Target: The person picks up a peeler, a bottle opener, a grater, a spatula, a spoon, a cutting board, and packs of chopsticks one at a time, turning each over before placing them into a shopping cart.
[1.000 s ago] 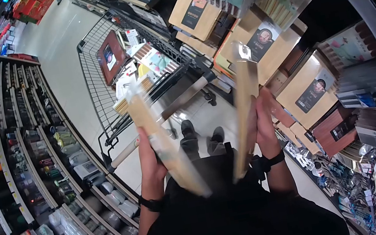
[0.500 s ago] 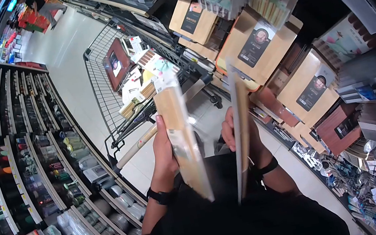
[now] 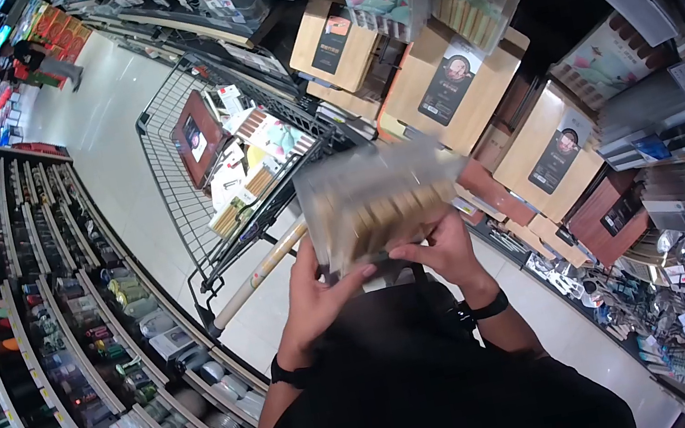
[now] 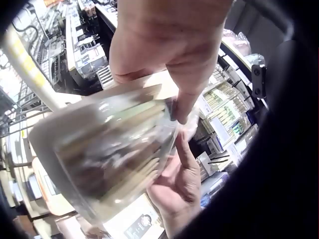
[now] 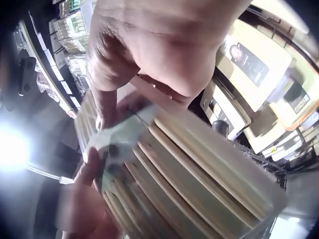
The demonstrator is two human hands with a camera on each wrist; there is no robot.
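Note:
In the head view, both of my hands hold clear plastic packs of wooden chopsticks (image 3: 377, 203) together in front of my chest; the packs are blurred. My left hand (image 3: 326, 276) grips their lower left edge with the thumb on the front. My right hand (image 3: 433, 248) pinches the lower right edge. The left wrist view shows the left hand (image 4: 169, 45) with its thumb pressed on the clear pack (image 4: 109, 154). Seen from the right wrist, the right hand (image 5: 159, 45) has its fingers curled over the pack's (image 5: 194, 179) end.
A wire shopping cart (image 3: 172, 180) with several boxed goods stands just ahead on the left, its handle (image 3: 257, 275) near my left hand. Shelves of bottles (image 3: 82, 296) line the left. A chopstick display (image 3: 448, 85) fills the right. A person (image 3: 35, 57) stands far down the aisle.
Earlier each hand held its own pack upright and apart. The hands have come together, and the packs are now held as one stack in front of my chest.

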